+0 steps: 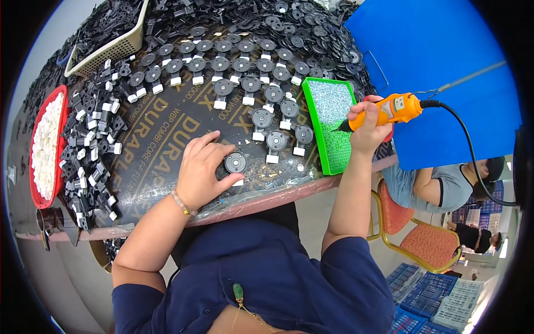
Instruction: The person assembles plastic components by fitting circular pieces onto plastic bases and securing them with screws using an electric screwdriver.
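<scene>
My right hand (369, 125) is wrapped round an orange electric screwdriver (401, 108) with a black cord. Its black tip points left, over the green tray (326, 161). Small silvery screws (331, 100) crowd the tray's far half, while the near half shows a grid of holes. On the table, my left hand (203, 170) has thumb and forefinger round the edge of a black wheel-shaped part (236, 162) with a white block under its near side. Rows of similar black discs with white blocks (223, 89) stand beyond that hand.
A red basket (62, 139) of white pieces is at the left, beside a heap of black-and-white parts (92, 133). Black discs (311, 28) pile up at the back, near a beige basket (114, 50). A blue panel (439, 67) and a seated person (445, 186) are at the right.
</scene>
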A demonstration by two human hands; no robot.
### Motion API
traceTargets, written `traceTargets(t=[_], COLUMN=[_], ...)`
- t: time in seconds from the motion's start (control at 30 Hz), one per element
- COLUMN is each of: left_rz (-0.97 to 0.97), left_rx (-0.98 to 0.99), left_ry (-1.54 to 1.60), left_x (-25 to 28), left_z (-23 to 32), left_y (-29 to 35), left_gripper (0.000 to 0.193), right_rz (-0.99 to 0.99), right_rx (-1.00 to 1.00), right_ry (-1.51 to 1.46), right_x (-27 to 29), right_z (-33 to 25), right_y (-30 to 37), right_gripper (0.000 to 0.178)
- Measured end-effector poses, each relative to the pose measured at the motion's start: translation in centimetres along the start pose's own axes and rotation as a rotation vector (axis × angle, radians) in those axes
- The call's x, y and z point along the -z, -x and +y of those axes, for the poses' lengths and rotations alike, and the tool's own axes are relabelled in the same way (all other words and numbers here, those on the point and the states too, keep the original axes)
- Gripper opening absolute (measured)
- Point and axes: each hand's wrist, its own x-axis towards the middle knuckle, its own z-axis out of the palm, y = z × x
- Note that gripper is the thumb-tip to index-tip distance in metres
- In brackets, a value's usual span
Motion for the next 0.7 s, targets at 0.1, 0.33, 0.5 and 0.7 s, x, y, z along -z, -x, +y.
traceTargets(t=[0.1,0.33,0.5,0.7], left_rz=[0.002,-0.008,-0.012,0.047], left_rx=[-0.003,-0.004,-0.006,-0.026], left_ry=[-0.012,-0.027,-0.03,0.014], left_x=[0.0,-0.1,0.0,0.5], left_z=[0.0,-0.1,-0.1,0.3], left_y=[0.0,0.1,0.1,-0.1], left_gripper=[0.054,0.057,0.058,0.055], right_rz=[-0.003,-0.035,-0.002,-0.071], right_rx=[0.029,0.022,0.051,0.129], right_ry=[-0.032,-0.016,-0.024,-0.122], right_x=[-0.2,0.0,0.1,-1.6], right_z=[-0.1,-0.1,-0.2,-3.7], right_y=[0.3,0.2,0.3,1.5], right_gripper=[0.031,0.032,0.034,0.049])
